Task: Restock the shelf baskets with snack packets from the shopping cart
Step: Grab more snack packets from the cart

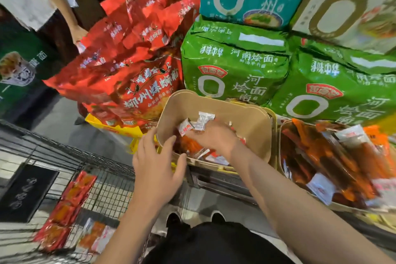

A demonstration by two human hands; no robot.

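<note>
Two hands work at the tan basket [252, 122] on the shelf. The right hand [211, 137] pinches small white snack packets [196, 124] inside it; the left hand [157, 165] rests with loose fingers on its near-left rim. More red packets [70, 201] lie in the cart [102, 180], near left.

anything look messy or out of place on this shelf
The big red noodle bags beside the tan basket are heaped crooked and lean out past the shelf edge, unlike the squarely stacked green packs. Nothing looks spilled or torn.
</note>
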